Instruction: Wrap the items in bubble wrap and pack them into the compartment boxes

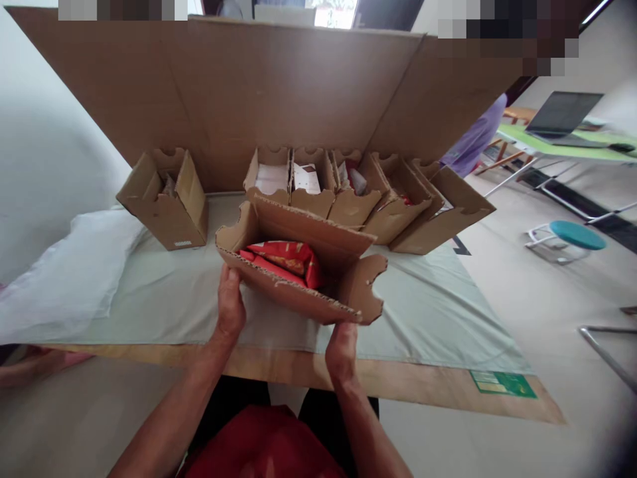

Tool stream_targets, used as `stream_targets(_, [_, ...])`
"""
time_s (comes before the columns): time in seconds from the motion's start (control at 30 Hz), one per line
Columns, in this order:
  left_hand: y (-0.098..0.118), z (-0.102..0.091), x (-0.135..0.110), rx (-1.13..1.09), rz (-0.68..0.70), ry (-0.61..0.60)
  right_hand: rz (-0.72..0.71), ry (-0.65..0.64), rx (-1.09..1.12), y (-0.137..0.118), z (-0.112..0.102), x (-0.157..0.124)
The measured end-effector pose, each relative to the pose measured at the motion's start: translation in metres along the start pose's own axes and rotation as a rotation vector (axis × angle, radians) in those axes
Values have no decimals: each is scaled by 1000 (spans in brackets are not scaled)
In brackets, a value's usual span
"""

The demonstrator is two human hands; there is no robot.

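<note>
An open cardboard box (pixel 318 265) is lifted a little above the table, its flaps spread, with a red packet (pixel 286 260) lying inside. My left hand (pixel 230 307) grips the box's near left corner, fingers curled under it. My right hand (pixel 342 348) holds the box from below at its near right side, fingers hidden beneath the cardboard.
A pale cloth (pixel 149 292) covers the wooden table (pixel 423 388). Behind stands a row of several open cardboard boxes (pixel 358 192), plus one apart at left (pixel 166 199), against a big cardboard sheet (pixel 259 86). A teal stool (pixel 572 236) and a laptop (pixel 565 116) are at right.
</note>
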State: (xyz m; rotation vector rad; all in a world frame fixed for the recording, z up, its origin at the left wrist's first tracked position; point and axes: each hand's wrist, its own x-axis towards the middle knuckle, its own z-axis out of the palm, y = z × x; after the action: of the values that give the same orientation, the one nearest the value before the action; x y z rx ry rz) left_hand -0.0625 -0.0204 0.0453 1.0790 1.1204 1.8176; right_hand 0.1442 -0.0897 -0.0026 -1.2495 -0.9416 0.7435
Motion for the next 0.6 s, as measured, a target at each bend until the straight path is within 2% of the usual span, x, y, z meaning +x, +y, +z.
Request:
stream_targets(0.07, [-1, 15, 0, 1, 9, -33, 6, 115, 64, -7, -1, 29])
stream_targets(0.1, [-2, 21, 0, 9, 6, -56, 9, 132, 90, -11, -1, 42])
stream_targets(0.2, [-7, 29, -5, 105, -28, -124, 48, 81, 134, -17, -4, 62])
stream_targets(0.37, [-18, 19, -20, 215, -50, -146, 148, 84, 61, -11, -13, 51])
stream_targets(0.53, [-24, 12, -34, 259, -117, -141, 152, 59, -165, -15, -19, 44])
stream_targets(0.6, [-23, 2, -32, 312, -111, -139, 144, 54, -197, -17, -20, 41])
